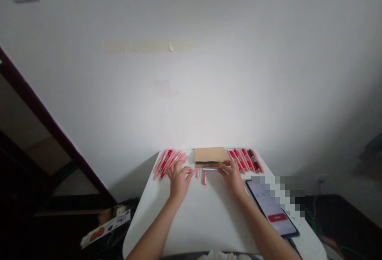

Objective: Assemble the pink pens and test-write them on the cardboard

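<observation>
The left hand (179,179) lies palm down with thumb and forefinger apparently pinched on the end of a pink pen (193,170), which lies flat on the table (205,216) and points toward the right hand (232,175). The right hand rests with curled fingers at the pen's far end, just in front of the box (210,155). Whether it pinches anything cannot be told at this size. Two short pink parts (204,177) lie loose just under the pen, between the hands. Judging from this, the step in hand is work on one pen held across both hands, with its parts set down close by. A further move on it calls for a steady hold at both ends and care not to knock the loose parts off toward the table edge. A fan of red pens, the left pile (168,161), touches the left hand's fingers. A second fan, the right pile (246,159), lies beside the box, near the right hand. A phone (273,210) lies by the right forearm, near the table's right edge, its screen lit.
</observation>
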Action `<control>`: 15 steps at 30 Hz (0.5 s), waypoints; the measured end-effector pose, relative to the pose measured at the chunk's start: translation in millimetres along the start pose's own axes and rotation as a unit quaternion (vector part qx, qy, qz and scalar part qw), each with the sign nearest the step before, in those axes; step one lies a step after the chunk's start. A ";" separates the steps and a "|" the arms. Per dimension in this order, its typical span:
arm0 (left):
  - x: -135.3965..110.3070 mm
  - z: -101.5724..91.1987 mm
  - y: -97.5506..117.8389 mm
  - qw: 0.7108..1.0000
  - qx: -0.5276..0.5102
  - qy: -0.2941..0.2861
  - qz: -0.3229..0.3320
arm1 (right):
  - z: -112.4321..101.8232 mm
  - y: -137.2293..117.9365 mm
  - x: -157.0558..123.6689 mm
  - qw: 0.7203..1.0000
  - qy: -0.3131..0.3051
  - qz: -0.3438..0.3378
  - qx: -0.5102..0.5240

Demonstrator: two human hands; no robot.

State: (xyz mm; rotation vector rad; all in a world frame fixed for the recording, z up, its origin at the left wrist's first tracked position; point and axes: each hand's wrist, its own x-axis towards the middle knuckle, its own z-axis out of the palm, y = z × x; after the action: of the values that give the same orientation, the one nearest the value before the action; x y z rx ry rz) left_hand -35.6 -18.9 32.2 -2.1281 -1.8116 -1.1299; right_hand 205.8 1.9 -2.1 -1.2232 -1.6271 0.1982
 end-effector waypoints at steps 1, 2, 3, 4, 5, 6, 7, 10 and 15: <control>0.2 0.1 -0.5 1.000 0.002 0.001 -0.001 | -0.1 -0.1 0.2 1.000 0.002 0.002 -0.002; 0.3 0.3 -1.1 1.000 0.004 0.003 -0.003 | -0.3 -0.4 0.4 1.000 0.004 0.003 -0.004; 0.3 0.6 -1.7 1.000 0.007 0.006 -0.005 | -0.5 -0.6 0.6 1.000 0.007 0.005 -0.006; 0.2 1.1 -2.4 1.000 0.011 0.009 -0.007 | -0.6 -0.9 0.6 1.000 0.009 0.006 -0.007; 0.1 1.6 -3.0 1.000 0.014 0.011 -0.009 | -0.7 -1.1 0.5 1.000 0.011 0.007 -0.008; 0.0 2.0 -3.7 1.000 0.018 0.013 -0.011 | -0.8 -1.3 0.4 1.000 0.014 0.009 -0.009; 0.0 2.4 -4.3 1.000 0.021 0.013 -0.011 | -0.8 -1.5 0.3 1.000 0.015 0.010 -0.009; 0.2 2.7 -5.3 0.999 0.029 0.015 -0.014 | -0.7 -1.8 0.1 1.000 0.018 0.011 -0.009; 0.9 1.2 -4.9 0.999 0.041 0.020 -0.020 | -0.8 -2.4 0.8 0.999 0.029 0.018 0.000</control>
State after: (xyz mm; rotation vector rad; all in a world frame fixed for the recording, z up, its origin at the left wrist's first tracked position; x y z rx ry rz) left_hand -39.4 -16.1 30.1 -2.0181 -1.8583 -1.0805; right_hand 205.1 1.1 0.3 -1.2477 -1.5557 0.1839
